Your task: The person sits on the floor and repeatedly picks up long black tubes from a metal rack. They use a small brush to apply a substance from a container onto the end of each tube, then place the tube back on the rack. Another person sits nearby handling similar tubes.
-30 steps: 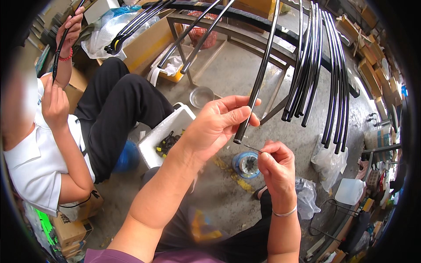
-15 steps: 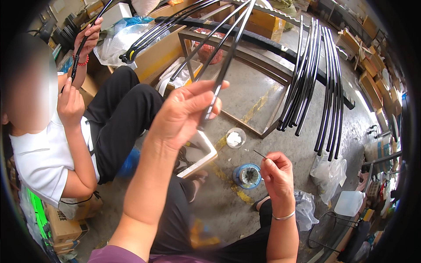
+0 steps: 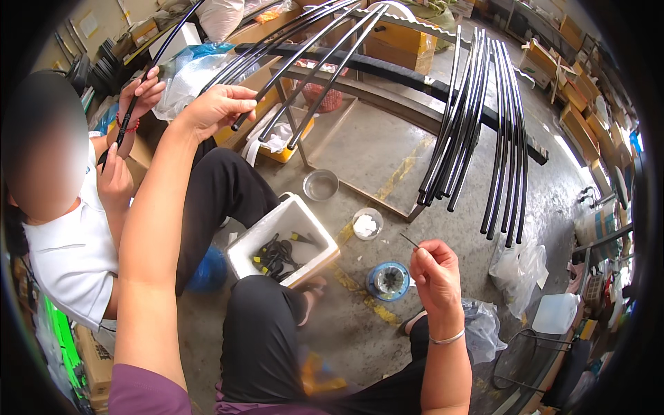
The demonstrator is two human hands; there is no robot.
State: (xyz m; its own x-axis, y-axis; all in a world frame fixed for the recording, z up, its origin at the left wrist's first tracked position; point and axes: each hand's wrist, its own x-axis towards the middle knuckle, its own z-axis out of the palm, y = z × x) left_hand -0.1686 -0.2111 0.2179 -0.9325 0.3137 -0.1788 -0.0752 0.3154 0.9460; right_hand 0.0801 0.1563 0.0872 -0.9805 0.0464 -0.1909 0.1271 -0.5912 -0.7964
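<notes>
So your left hand [image 3: 220, 109] is reached way out to the far left, with the fingers bent right up at a glossy black rod [image 3: 287, 69]. That rod is long, slim and smooth, slanting off to the far right across the dark wrapped bar [image 3: 387, 69] of the metal frame. Its near end pokes out just past your fingertips, but I honestly can't tell if you've got it gripped or are only touching it. Two more rods like it slant along just to the right.

Your right hand [image 3: 438, 268] is near and to the right, well apart from that rod. Thumb and fingers are pinched on a thin dark pin [image 3: 409, 240], stiff and straight, its free tip aimed far left. You've got a smooth, shiny metal bracelet [image 3: 447, 339] on that wrist.

Just left of the pin's hand there's a round blue container [image 3: 389, 297] on the rough grey concrete floor [image 3: 373, 339]. Further left is a chunky white foam box [image 3: 315, 268] with black and yellow bits inside, and a round metal bowl [image 3: 321, 185] sits beyond it. Far right of you, bunches of shiny black rods [image 3: 453, 131] drape across the same bar.
</notes>
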